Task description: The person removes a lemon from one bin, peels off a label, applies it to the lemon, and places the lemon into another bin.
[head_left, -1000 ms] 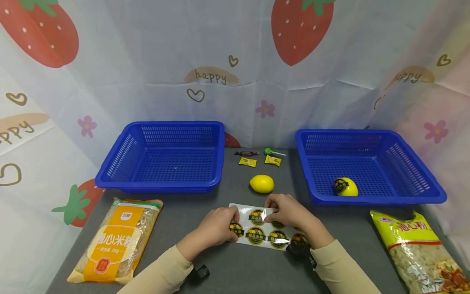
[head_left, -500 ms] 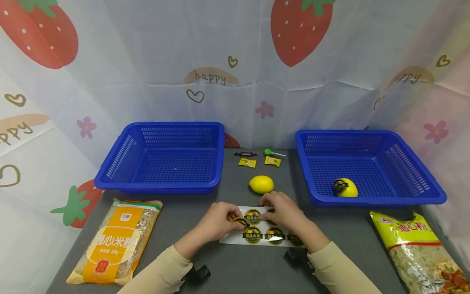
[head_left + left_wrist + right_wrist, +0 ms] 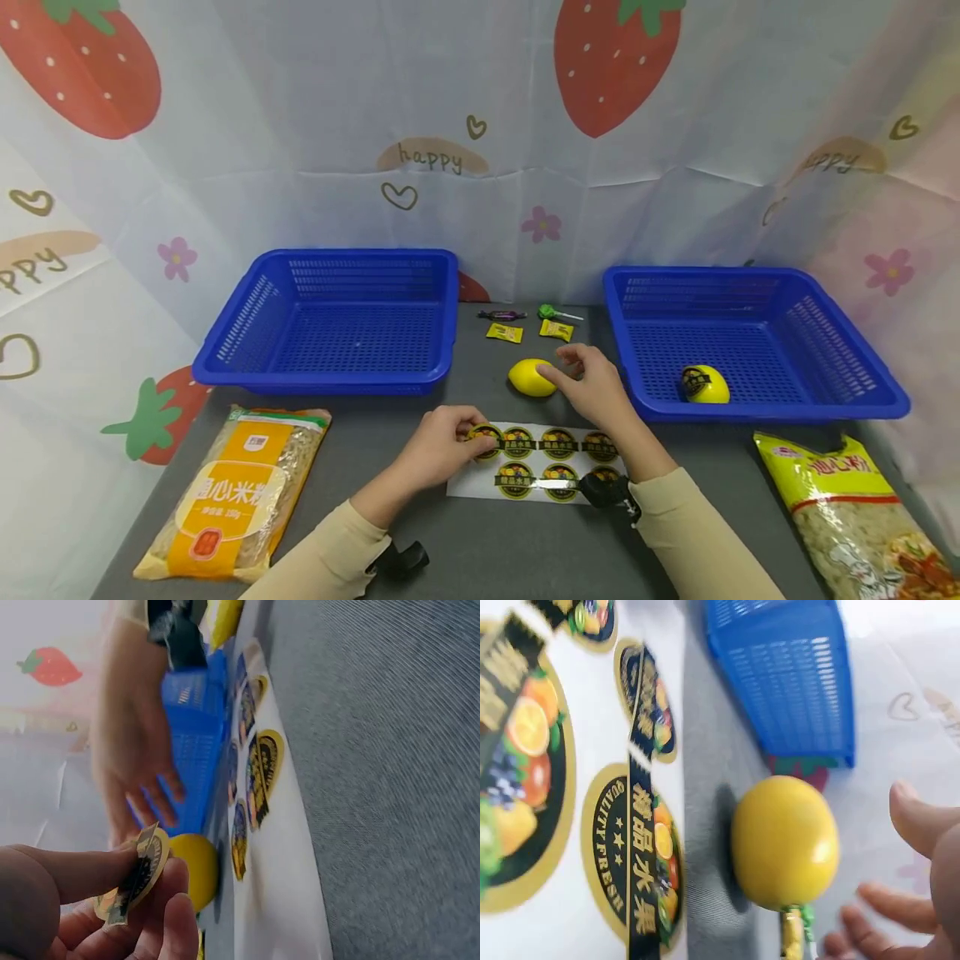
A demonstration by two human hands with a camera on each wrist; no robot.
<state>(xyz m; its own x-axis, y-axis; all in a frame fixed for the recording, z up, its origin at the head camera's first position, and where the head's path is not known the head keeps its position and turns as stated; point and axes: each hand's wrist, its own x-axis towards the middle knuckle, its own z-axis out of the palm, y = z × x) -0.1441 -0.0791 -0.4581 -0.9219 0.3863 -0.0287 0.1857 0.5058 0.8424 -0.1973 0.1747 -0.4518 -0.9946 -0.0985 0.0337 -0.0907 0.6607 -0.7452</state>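
Observation:
My left hand pinches a peeled round fruit sticker between thumb and fingers; it is black and gold, with a band across it. Below it on the table lies the white sticker sheet, still bearing several fruit stickers. A yellow lemon rests behind the sheet. My right hand is beside the lemon's right side, its fingers spread. In the right wrist view a gap shows between that hand and the lemon.
A blue basket stands at the back left. In the right blue basket sits a stickered lemon. Several wrapped candies, one a lollipop, lie between them. Noodle bags flank the table, one orange, one yellow-green.
One sticker has come off the sheet into my left hand. My right hand has let go of the sheet and moved up toward the lemon. The sheet has shifted slightly left.

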